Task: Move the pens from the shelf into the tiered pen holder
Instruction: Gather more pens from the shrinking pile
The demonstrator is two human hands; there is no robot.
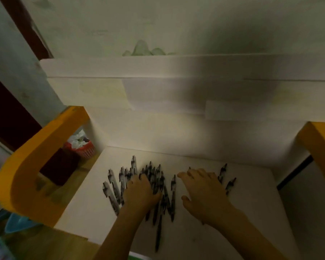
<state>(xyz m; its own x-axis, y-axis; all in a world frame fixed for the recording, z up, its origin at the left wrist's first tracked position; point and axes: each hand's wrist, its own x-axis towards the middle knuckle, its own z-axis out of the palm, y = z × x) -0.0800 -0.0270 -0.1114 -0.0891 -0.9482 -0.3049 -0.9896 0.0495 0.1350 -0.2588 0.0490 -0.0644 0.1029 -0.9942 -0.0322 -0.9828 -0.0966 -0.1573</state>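
Observation:
Several black-and-clear pens (114,192) lie scattered on a white shelf board (251,207). My left hand (141,192) lies on the middle of the pile, fingers bent down over the pens; whether it grips any is not clear. My right hand (203,188) rests flat with fingers spread over pens at the right, where a few more pens (230,184) stick out past the fingers. The frame is blurred. No tiered pen holder is in view.
Yellow shelf side panels stand at the left (26,175) and right (321,143). A white wall (176,109) backs the shelf. A red basket (86,149) with white scraps and a dark box (58,166) sit lower left.

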